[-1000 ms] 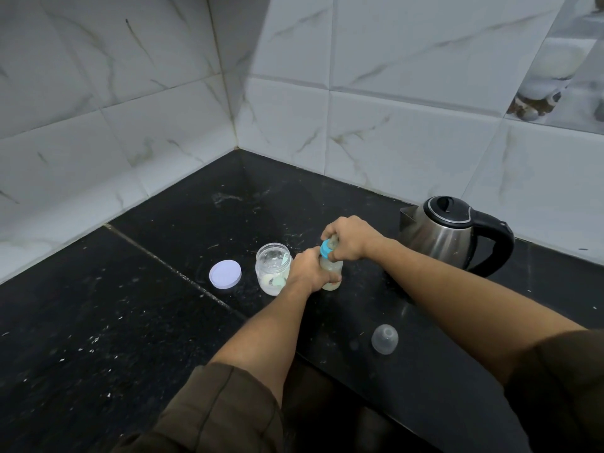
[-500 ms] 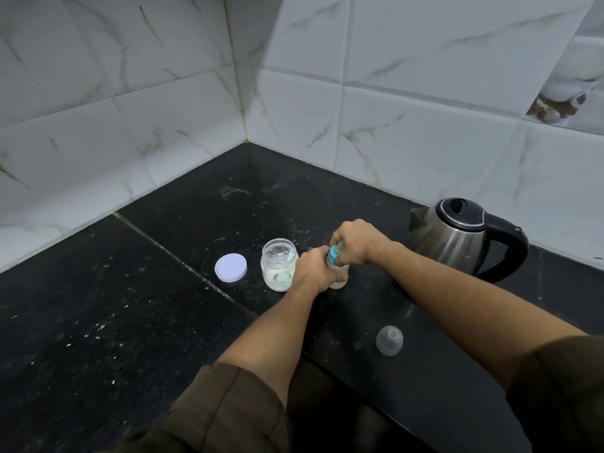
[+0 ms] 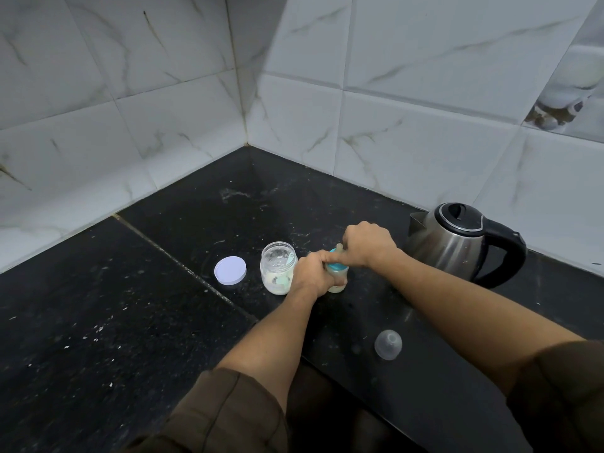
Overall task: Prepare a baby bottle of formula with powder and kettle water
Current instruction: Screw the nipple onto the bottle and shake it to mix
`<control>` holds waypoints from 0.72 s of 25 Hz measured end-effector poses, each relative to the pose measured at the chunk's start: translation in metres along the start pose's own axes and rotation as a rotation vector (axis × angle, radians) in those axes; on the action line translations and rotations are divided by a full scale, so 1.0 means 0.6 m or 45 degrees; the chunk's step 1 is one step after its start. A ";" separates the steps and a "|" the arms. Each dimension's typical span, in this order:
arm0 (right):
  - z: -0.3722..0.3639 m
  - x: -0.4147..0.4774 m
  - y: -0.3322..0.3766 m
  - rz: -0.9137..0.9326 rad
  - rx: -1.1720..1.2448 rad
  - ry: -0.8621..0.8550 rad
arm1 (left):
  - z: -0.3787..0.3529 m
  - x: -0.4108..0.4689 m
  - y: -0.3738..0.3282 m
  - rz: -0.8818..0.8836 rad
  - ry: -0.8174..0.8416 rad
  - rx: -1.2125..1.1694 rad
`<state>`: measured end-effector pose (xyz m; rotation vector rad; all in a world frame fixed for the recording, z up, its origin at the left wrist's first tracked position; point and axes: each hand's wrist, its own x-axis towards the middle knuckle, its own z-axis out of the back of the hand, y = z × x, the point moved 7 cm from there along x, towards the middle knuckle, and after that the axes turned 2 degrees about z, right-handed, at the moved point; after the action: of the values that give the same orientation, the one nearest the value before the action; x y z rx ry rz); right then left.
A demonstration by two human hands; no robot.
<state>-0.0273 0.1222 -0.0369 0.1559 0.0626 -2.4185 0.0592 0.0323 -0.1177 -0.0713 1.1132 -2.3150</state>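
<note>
At the centre of the desk [image 3: 130, 322] the bottle [image 3: 337, 285] stands upright, long axis vertical. The left grip [image 3: 312, 273] is wrapped round the bottle body from the 9 o'clock side, forefinger laid against the teal collar [image 3: 336, 267]. The right grip [image 3: 369, 245] comes in from 2 o'clock and is closed over the top of the collar and the teat [image 3: 340, 247], which is mostly hidden under the fingers.

Judged step: turning the collar down on the neck. The turning axis coincides with the bottle's vertical axis, so the right grip sits directly above the work and the left grip acts as the brace below it. Whether the thread is fully home cannot be told.

The open powder jar [image 3: 277, 268] stands just beside the left grip at 9 o'clock, with its lid [image 3: 230, 270] farther out on the same line. The clear cap [image 3: 388, 344] lies at 5 o'clock, nearer the right arm. The kettle [image 3: 457, 243] stands apart at 2 o'clock.
</note>
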 end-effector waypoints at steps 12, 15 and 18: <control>-0.007 -0.004 0.002 0.000 -0.065 0.070 | 0.002 0.001 -0.003 0.019 -0.005 0.070; -0.009 0.002 0.014 0.133 0.058 0.143 | 0.003 0.003 -0.002 0.029 0.029 0.072; -0.011 0.003 0.022 0.224 0.089 0.243 | 0.003 0.003 -0.002 0.035 0.041 0.067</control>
<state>-0.0196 0.1119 -0.0436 0.4070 0.0486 -2.2251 0.0576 0.0308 -0.1158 0.0015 1.0617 -2.3272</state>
